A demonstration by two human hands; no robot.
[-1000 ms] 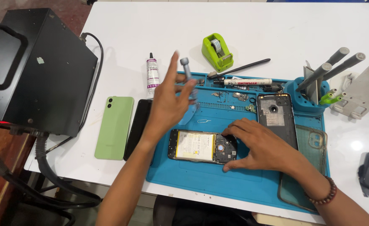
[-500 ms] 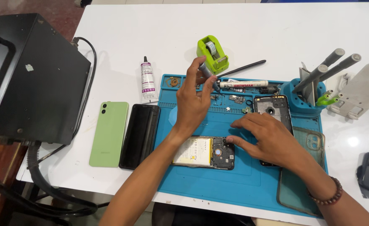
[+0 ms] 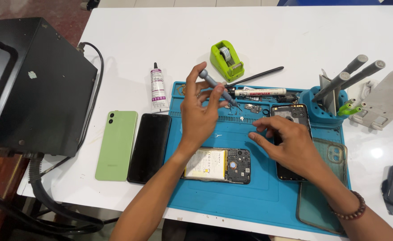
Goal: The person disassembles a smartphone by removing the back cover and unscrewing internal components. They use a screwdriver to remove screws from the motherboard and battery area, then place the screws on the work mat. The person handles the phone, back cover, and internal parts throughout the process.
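My left hand (image 3: 198,114) holds a small grey screwdriver (image 3: 218,88) by its shaft, tip pointing down to the right over the blue work mat (image 3: 259,192). An opened phone (image 3: 219,165) with its battery and circuit board showing lies on the mat just below that hand. My right hand (image 3: 285,143) hovers with fingers spread over the mat, partly covering a dark phone back cover (image 3: 291,117). Small screws and parts (image 3: 252,108) lie in the mat's upper trays.
A green phone (image 3: 116,145) and a black phone (image 3: 149,147) lie left of the mat. A glue tube (image 3: 158,93), a green tape dispenser (image 3: 226,60), a white marker (image 3: 260,92), a blue tool holder (image 3: 323,109), a clear phone case (image 3: 326,187) and a black box (image 3: 31,89) surround it.
My right hand has lifted off the opened phone and moved up and right. My left hand now grips the screwdriver with its tip angled down over the mat.
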